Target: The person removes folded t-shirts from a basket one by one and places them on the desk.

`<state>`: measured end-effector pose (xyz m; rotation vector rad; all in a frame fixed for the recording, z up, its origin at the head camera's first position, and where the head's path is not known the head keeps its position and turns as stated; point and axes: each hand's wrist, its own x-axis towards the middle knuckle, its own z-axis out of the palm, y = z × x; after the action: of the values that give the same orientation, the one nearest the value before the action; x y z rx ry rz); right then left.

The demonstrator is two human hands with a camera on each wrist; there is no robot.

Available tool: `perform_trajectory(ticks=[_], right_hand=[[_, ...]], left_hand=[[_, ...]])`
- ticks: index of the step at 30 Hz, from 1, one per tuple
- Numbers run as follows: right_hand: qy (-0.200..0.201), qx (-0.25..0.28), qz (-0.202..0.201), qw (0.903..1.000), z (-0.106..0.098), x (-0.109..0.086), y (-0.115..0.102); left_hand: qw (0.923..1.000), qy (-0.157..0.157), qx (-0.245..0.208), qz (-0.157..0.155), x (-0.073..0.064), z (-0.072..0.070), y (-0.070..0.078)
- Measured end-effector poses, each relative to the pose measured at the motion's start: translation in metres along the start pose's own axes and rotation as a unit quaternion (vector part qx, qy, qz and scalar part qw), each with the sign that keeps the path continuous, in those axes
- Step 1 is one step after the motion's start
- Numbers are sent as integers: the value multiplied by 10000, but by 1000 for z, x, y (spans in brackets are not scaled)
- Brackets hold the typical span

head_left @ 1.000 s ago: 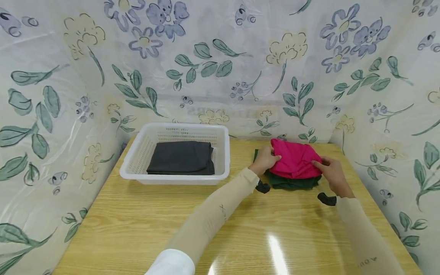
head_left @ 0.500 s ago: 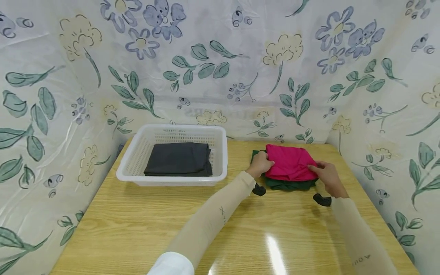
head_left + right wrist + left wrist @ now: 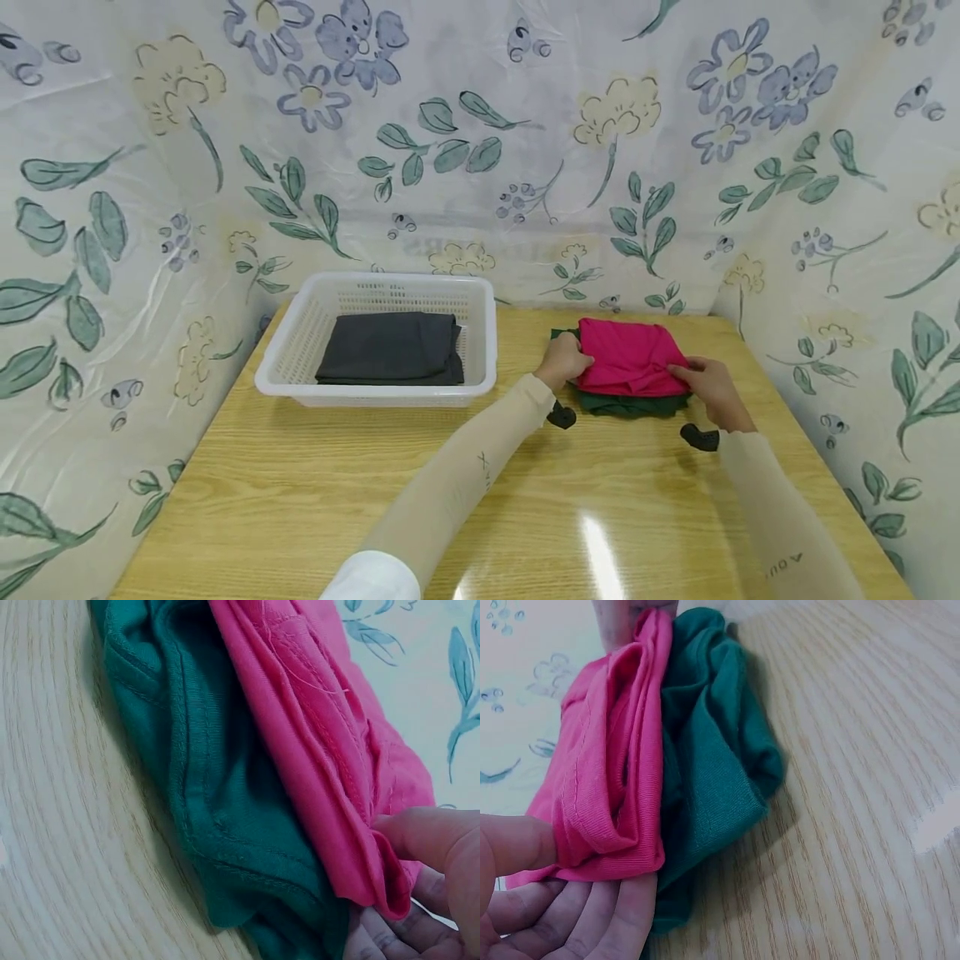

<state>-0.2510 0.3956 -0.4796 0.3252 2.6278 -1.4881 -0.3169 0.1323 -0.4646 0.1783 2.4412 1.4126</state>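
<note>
A folded pink garment (image 3: 628, 357) lies on top of a folded dark green garment (image 3: 633, 405) at the back right of the table. My left hand (image 3: 564, 360) pinches the pink garment's left end, thumb on top and fingers underneath, as the left wrist view shows. At the opposite end my right hand (image 3: 712, 385) grips the pink fabric in the same way, its fingers tucked below the fold in the right wrist view. Stitched hems and layered folds of the green garment (image 3: 217, 772) show beneath. The pink cloth hides most of the green one.
Left of the garments stands a white plastic basket (image 3: 491, 333) with a folded dark grey garment (image 3: 386, 346) inside. A floral sheet (image 3: 465, 200) hangs behind the wooden table (image 3: 337, 492) and along both sides.
The pink garment has come down and flattened onto the green one, with both hands still holding its ends. The head view has shifted slightly; the basket stays in place.
</note>
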Motion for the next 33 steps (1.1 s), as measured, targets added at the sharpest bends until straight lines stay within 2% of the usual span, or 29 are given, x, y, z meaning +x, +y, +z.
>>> perform_trajectory(ticks=[9, 14, 19, 23, 25, 29, 33], right_hand=[[35, 58, 72, 10000, 8, -4, -4], [72, -58, -3, 10000, 6, -3, -7], [293, -196, -141, 9993, 2, -5, -10], [404, -343, -294, 9982, -3, -10, -17], [410, -412, -331, 9978, -5, -12, -21], [323, -446, -139, 9984, -3, -13, -23], [212, -230, 94, 9995, 4, -9, -21]], left_hand=[[9999, -84, 129, 0, -8, -4, 0], [9996, -7, 267, 62, -5, -6, 1], [9982, 93, 450, 388, -7, -12, 2], [9946, 199, 662, 769, -13, -26, 6], [9936, 226, 710, 847, -15, -33, 8], [9939, 138, 705, 834, -16, -41, 7], [9962, -215, 554, 639, -15, -36, 0]])
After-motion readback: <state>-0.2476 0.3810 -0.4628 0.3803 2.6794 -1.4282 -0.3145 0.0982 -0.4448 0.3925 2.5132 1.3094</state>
